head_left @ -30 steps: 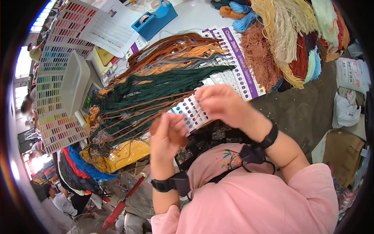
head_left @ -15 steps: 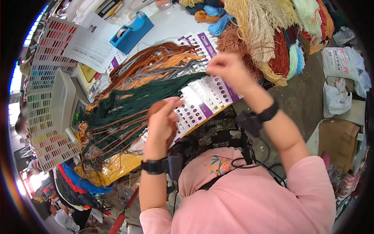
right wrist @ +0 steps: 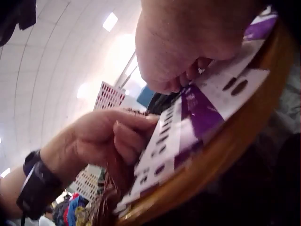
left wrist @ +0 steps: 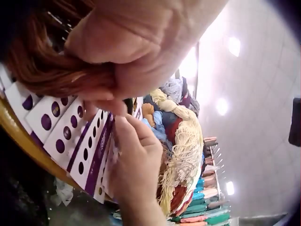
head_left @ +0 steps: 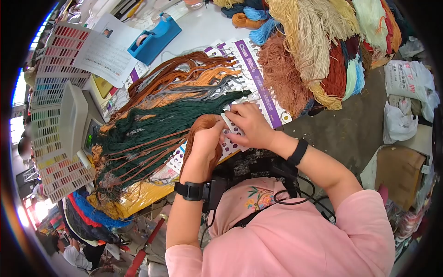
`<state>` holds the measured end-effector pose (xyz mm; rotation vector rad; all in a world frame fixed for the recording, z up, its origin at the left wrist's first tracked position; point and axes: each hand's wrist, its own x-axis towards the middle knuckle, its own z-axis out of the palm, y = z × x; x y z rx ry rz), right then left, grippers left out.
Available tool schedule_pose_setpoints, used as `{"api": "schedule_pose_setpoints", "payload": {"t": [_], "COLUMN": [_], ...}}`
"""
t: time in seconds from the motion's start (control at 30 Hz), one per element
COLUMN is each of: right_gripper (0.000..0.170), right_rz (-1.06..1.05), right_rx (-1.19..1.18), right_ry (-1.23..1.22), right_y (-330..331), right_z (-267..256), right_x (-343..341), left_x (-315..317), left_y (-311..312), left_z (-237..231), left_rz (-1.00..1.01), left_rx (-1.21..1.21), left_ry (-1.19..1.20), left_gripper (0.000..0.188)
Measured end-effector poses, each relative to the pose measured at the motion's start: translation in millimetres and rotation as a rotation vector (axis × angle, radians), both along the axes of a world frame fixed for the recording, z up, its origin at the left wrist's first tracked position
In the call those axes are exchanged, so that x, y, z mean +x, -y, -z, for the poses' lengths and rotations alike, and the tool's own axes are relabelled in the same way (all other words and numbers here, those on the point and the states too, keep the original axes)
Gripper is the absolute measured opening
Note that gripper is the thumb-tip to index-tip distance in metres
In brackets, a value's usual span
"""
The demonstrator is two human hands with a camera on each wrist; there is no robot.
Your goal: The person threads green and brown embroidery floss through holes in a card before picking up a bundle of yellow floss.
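In the head view my left hand (head_left: 207, 141) grips a looped hank of reddish-brown thread (head_left: 203, 123), whose loose part hangs down by the wrist. The left wrist view shows that brown thread (left wrist: 51, 70) bunched under the curled fingers. Close beside it, my right hand (head_left: 254, 127) has bent fingers around a white punched card (head_left: 231, 123), with the thumb towards the left hand. More purple-and-white cards with rows of holes (right wrist: 202, 113) lie beneath both hands. Dark green thread (head_left: 161, 111) and brown strands (head_left: 138, 145) run from the cards towards the left.
Orange and rust threads (head_left: 184, 69) lie beyond the green ones. A blue tape dispenser (head_left: 154, 39), a printed sheet (head_left: 104, 51), a scale (head_left: 74, 117) and a colour chart (head_left: 53, 106) stand at the far left. Piled yarn hanks (head_left: 304, 51) cover the right end of the table.
My right hand has swung out over the right end of the cards, then come back down beside the left hand. The left hand keeps the brown hank, which now shows more fully.
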<state>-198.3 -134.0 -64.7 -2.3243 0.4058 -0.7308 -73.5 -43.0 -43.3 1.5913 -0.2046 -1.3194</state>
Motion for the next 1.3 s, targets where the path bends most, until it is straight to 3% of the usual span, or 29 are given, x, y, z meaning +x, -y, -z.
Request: {"api": "schedule_pose_setpoints", "payload": {"t": [0.07,0.2,0.27,0.3,0.4,0.53,0.7,0.8,0.83,0.93,0.97,1.07,1.1,1.13,1.17,1.2,1.27,1.3], "right_gripper": [0.031,0.032,0.029,0.028,0.024,0.021,0.012,0.009,0.008,0.009,0.014,0.023,0.034,0.035,0.036,0.036,0.036,0.036], "right_rz": [-0.010,-0.011,0.033,0.039,0.085,0.203,0.196,0.169,0.195,0.191,0.155,0.155,0.133,0.143,0.150,0.154,0.152,0.148], "right_rx": [0.008,0.179,0.140,0.120,0.068,-0.005,-0.139,-0.022,0.011,0.119,0.113,0.034,0.012,0.002,-0.008,-0.017,-0.017,-0.025], "right_ry": [0.037,0.071,0.052,0.035,0.035,0.005,-0.104,-0.006,0.070,0.133,0.114,0.056,0.019,-0.011,-0.039,-0.066,-0.064,-0.060], "right_y": [-1,10,9,9,5,-1,-1,1,0,2,4,1,0,0,-1,-2,-3,-4], "right_z": [0,4,3,4,8,11,17,11,13,14,17,5,3,2,1,0,2,3], "right_x": [-3,1,5,5,6,13,14,11,11,6,5,6,7,6,7,9,10,11], "left_x": [-2,-10,-8,6,25,23,24,24,21,2,-2,25,41,69,110,154,256,236], "left_y": [2,12,10,1,-13,-7,-9,-11,-7,10,8,-16,-30,-52,-87,-128,-242,-236], "left_z": [5,-1,-10,-4,-26,-15,-15,-19,-24,-22,-9,-39,-62,-79,-84,-82,-56,-69], "left_rz": [-0.087,-0.138,-0.187,-0.177,-0.450,-0.129,-0.227,-0.157,-0.094,0.359,0.284,0.192,0.057,-0.027,-0.160,-0.477,-0.811,-0.788], "left_rx": [-0.024,0.017,-0.042,-0.166,-0.291,-0.444,-0.541,-0.522,-0.416,0.017,0.015,0.096,0.095,0.124,0.005,-0.146,-0.358,-0.316], "left_ry": [-0.111,-0.054,0.012,-0.117,-0.811,-0.948,-0.952,-0.854,-0.711,-0.012,0.028,0.280,0.245,0.148,0.108,-0.021,-0.166,-0.154], "left_gripper": [0.010,0.009,0.008,0.014,0.020,0.028,0.032,0.035,0.038,0.042,0.035,0.023,0.017,0.013,0.014,0.014,0.020,0.023]}}
